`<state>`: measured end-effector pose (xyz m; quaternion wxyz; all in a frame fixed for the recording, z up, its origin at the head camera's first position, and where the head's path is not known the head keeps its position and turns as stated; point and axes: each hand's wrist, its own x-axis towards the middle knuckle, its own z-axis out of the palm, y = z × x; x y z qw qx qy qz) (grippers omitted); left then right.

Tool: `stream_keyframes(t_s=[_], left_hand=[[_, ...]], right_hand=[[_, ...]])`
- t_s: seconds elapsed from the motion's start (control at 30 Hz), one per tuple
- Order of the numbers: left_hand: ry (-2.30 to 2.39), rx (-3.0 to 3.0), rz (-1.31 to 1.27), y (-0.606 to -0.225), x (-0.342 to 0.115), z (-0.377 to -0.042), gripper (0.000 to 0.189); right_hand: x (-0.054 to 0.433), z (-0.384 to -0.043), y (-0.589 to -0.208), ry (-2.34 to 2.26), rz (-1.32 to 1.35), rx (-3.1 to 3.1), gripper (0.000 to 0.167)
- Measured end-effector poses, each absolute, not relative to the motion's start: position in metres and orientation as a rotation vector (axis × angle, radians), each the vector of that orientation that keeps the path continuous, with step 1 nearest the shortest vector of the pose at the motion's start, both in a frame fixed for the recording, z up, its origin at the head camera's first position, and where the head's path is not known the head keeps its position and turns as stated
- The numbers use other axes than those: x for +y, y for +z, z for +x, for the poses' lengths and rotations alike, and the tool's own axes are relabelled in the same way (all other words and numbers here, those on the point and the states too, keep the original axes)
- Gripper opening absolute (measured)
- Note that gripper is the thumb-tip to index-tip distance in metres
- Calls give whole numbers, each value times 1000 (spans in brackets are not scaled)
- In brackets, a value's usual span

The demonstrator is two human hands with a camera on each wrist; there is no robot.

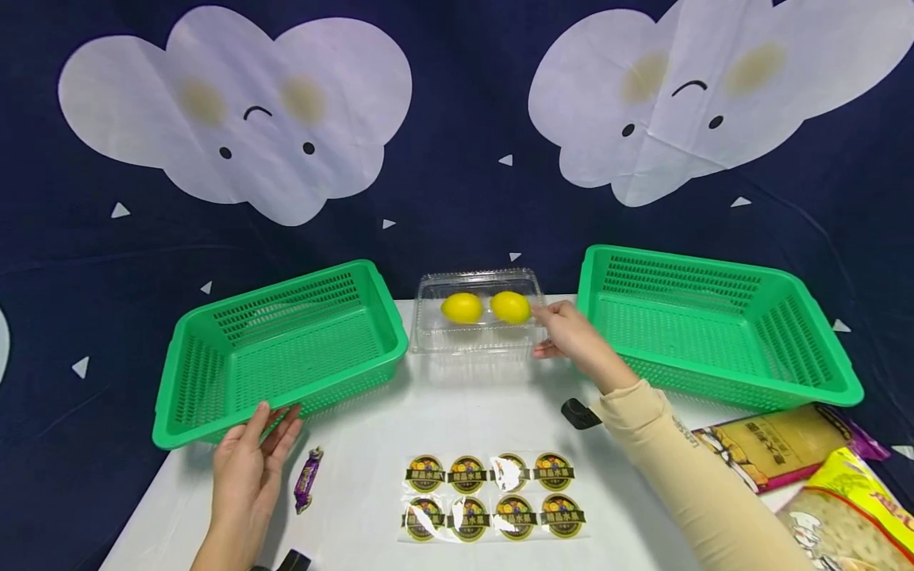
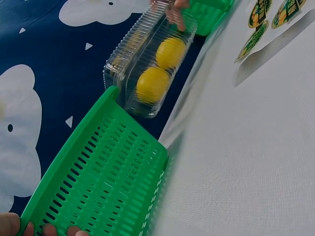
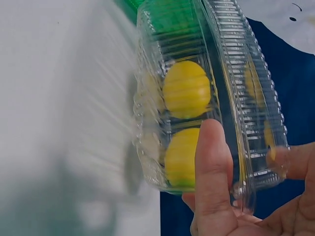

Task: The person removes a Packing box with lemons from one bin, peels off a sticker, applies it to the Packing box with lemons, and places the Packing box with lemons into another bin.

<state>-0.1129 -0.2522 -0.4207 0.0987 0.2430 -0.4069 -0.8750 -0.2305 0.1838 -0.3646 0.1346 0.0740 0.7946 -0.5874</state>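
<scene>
At the back middle of the table is a clear plastic clamshell box [image 1: 477, 337] holding two lemons [image 1: 462, 308]. Its right end is gripped by my right hand [image 1: 571, 337]; in the right wrist view, the thumb and fingers [image 3: 212, 172] are at the box's end. My left hand [image 1: 246, 468] pinches the front rim of the left green basket [image 1: 286, 349]. The left wrist view has the thumb on one side of that rim [image 2: 64, 147] and fingertips on the other. Nothing is visible inside this basket.
A second green basket [image 1: 714, 333] stands at the right. A sheet of round fruit stickers [image 1: 493, 498] lies in front, with a purple-wrapped candy [image 1: 308, 480] to its left. Two food packages [image 1: 778, 444] lie at the right edge, below the right forearm. Dark cloud-patterned cloth [image 1: 464, 159] hangs behind.
</scene>
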Motion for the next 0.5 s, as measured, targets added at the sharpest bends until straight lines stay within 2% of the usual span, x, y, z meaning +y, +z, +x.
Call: stream_keyframes(t_s=[0.5], left_hand=[[-2575,-1193,735,-421,-252,-114,14]], right_hand=[[174,-226,-392,-1798,313,2268,61]])
